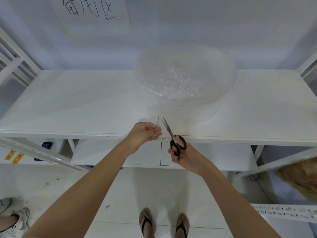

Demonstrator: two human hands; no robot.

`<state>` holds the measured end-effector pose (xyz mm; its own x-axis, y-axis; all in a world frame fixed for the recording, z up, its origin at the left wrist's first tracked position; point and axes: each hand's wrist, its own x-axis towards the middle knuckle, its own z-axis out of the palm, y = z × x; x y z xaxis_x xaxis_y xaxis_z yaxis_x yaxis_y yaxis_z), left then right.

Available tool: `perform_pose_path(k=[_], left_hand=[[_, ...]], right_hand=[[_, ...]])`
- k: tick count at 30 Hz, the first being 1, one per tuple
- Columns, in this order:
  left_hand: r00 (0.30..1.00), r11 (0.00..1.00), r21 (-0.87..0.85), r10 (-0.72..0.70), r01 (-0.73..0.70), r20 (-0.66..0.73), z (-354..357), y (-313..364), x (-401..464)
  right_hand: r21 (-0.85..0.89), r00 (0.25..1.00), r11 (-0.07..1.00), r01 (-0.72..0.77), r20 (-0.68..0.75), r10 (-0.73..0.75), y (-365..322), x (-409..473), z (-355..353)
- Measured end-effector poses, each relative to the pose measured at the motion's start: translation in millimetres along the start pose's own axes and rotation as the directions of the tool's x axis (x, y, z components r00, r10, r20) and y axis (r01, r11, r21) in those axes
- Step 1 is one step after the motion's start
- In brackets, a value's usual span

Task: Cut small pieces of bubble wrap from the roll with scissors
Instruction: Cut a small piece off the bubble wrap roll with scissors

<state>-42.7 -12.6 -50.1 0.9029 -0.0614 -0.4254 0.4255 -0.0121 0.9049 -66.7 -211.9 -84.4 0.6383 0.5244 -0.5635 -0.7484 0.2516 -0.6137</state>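
Head view, looking down at a white shelf top (77, 107); bubble wrap roll (185, 74) sits on it toward the back, right of centre, w/ a loose sheet trailing from the roll toward the front edge; sheet is clear and hard to trace near the hands.

Left hand (145, 133) hovers at the shelf's front edge, fingers curled, pinching a small clear piece of bubble wrap (155, 129); piece bunches between fingertips and palm, its edges too faint to outline; can't tell if it is attached to the sheet or cut free.

Right hand (183, 157) is just beside the left, a bit lower and nearer the body; grips the scissors (173, 136) by the black handles, thumb through 1 loop, fingers wrapped on the other; the 2 blades are parted slightly, tips pointing up and away toward the roll, right beside the left fingertips but apart from them.

So the pinched wrap lies immediately left of the blades; the roll is well beyond both hands.

Paper sign w/ handwritten characters (91, 9) on the wall behind; lower shelf (205, 155) under the top; person's feet in black flip-flops (164, 224) on a tiled floor; another person's sneaker (18, 220) at bottom left.
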Motion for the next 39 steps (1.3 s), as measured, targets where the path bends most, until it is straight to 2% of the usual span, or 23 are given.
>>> perform_pose_path(k=[39], left_hand=[[0.999, 0.998, -0.052, -0.024, 0.026, 0.038, 2.7, -1.8, -9.2]], right_hand=[[-0.009, 0.998, 0.998, 0.055, 0.009, -0.055, -8.2, 12.6, 10.6]])
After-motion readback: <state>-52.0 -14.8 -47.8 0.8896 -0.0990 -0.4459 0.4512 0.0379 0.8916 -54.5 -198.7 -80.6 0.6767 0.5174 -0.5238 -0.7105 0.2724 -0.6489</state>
